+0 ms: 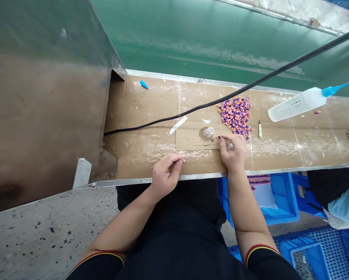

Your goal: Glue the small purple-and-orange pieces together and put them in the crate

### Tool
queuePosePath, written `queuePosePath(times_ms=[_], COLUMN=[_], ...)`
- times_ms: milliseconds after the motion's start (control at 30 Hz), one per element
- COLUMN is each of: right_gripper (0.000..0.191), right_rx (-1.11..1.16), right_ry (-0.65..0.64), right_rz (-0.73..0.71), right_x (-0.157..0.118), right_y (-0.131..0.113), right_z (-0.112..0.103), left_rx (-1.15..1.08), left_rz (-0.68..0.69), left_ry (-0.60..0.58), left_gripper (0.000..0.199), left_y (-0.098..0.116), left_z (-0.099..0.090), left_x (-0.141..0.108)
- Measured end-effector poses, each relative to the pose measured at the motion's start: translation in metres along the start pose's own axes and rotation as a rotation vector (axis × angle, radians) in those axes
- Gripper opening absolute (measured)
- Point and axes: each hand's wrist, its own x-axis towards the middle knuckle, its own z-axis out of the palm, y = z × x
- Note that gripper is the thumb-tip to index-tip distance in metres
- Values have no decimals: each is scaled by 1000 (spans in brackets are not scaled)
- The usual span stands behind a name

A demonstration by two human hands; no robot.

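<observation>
My left hand [166,174] is over the front edge of the bench, thumb and forefinger pinched on a small pale pink piece [183,160]. Its exact kind is too small to tell. My right hand [235,152] pinches a tiny dark purple piece [219,137] over a cardboard strip [189,140]. A short whitish object [229,146] also shows among its fingers. Just left of those fingertips, a small clear cup [208,132] stands on a wet patch of the strip. Beyond the right hand lies a pile of small purple, pink and orange pieces [235,114].
A black cable [192,108] crosses above the cardboard-covered bench. To the right are a small knife [260,129] and a lying bottle [297,104] with a blue nozzle. A blue cap [144,84] and white strip [178,125] lie left. Blue crates [283,194] stand below; a metal housing [46,97] borders the left.
</observation>
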Motion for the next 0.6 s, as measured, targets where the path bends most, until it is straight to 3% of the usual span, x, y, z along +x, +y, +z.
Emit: queuePosePath(times_ms=[133,367,500,600], right_gripper=[20,19,20,20], right_rx=[33,21,78,133], right_ry=[-78,-14,83,174], right_rz=[-61,-24,24,55], right_x=[1,0,-2,-2], right_y=[-3,-4,-5,-8], right_z=[0,-1,-2,1], left_rx=[32,12,-54,-157], left_rz=[11,-26,-142,-309], left_ry=[-14,12,22,50], left_gripper=[17,18,18,22], left_y=[1,3,2,3], left_z=[1,0,-2,0], left_x=[0,0,-3,-2])
